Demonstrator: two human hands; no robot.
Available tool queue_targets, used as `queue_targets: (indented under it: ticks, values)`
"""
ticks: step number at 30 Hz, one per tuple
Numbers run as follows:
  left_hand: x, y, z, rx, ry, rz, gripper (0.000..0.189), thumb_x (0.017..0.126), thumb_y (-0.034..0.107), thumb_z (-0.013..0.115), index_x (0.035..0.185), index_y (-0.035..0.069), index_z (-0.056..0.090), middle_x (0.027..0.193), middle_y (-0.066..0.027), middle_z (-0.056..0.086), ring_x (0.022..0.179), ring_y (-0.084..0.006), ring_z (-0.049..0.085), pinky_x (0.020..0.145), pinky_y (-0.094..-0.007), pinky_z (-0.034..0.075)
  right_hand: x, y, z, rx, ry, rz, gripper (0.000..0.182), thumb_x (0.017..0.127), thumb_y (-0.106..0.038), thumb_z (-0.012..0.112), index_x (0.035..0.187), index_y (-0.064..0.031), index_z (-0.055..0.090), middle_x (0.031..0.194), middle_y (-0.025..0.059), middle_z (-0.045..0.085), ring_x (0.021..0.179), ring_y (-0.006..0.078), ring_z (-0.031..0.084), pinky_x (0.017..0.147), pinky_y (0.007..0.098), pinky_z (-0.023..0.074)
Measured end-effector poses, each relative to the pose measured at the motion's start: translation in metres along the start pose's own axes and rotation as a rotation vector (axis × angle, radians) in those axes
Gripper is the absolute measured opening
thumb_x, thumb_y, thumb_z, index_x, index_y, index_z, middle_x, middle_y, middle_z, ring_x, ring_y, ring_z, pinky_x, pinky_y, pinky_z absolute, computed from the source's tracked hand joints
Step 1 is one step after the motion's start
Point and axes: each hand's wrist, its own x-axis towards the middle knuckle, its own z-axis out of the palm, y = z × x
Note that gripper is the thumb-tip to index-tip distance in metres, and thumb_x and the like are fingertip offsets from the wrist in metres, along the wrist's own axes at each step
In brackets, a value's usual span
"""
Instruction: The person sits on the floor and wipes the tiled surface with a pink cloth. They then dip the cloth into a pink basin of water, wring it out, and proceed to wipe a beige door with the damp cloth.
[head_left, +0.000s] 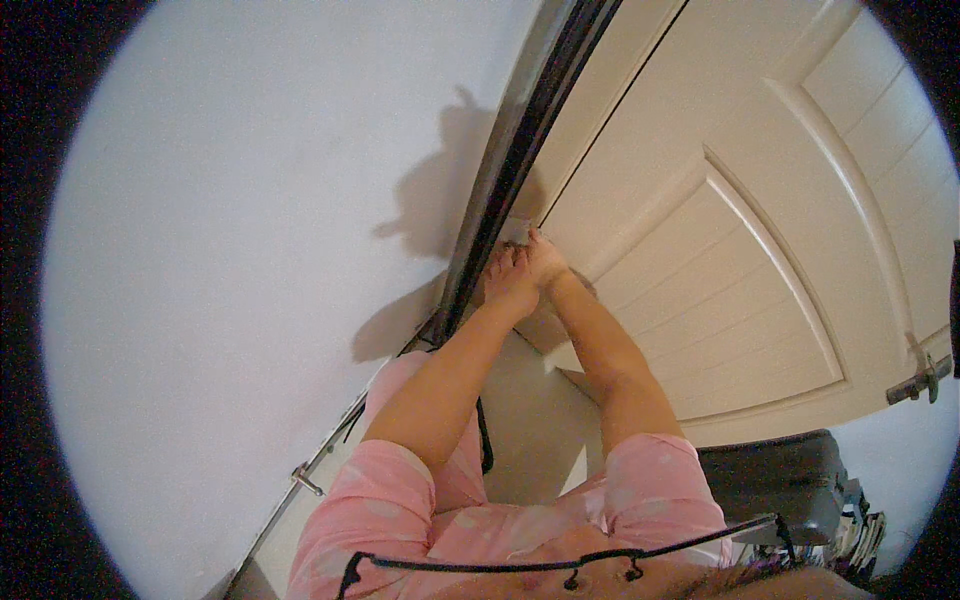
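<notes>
Both my hands are together low in the corner by a cream panelled door (660, 225). My left hand (510, 279) is beside the dark frame strip (517, 142), its fingers partly bent. Touching it on the right, my right hand (546, 259) reaches to the lower end of the narrow gap at the door's edge. A small pale piece (517, 227) shows just beyond the fingertips; what it is, I cannot tell. The hands hide whatever lies under them, so a hold on anything is unclear.
A white wall (262, 187) rises at the left, bearing shadows. A metal bolt (919, 381) sits on the door at the right. Behind it stand a dark suitcase-like box (780, 480) and a stack of books or papers (862, 536). A metal latch (307, 480) is at lower left.
</notes>
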Motion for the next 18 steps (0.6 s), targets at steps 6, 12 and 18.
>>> queue_targets:
  ticks: [6,12,18]
  values:
    - [0.008,0.011,0.012,0.003,-0.013,0.042,0.063,0.087,0.019,0.05,0.145,0.008,0.027,0.151,-0.0133,0.023,0.139,-0.0344,0.021,0.113,-0.0477,0.02,-0.028,0.022,-0.011,-0.284,-0.412,-0.216,0.031,0.087,-0.027,0.047,0.112,-0.0154,0.062,0.107,0.0049,0.066,0.111,0.0201,0.056,0.111,0.0453,0.0225]
    - [0.015,0.04,0.029,0.047,-0.047,0.11,0.063,0.088,0.019,0.047,0.145,0.005,0.026,0.151,-0.0135,0.023,0.14,-0.0346,0.021,0.113,-0.0466,0.021,-0.052,0.06,-0.05,0.103,0.243,0.224,0.032,0.085,-0.023,0.05,0.112,-0.0077,0.061,0.107,0.0123,0.065,0.11,0.0253,0.056,0.106,0.0482,0.0322]
    - [-0.006,0.065,0.021,-0.04,-0.113,0.116,0.069,0.085,0.021,0.054,0.145,0.003,0.026,0.15,-0.0148,0.025,0.137,-0.0351,0.024,0.112,-0.045,0.024,-0.054,0.072,-0.195,-0.319,0.411,0.102,0.037,0.085,-0.017,0.051,0.121,-0.0097,0.058,0.117,0.0131,0.062,0.099,0.033,0.06,0.091,0.0486,0.042]
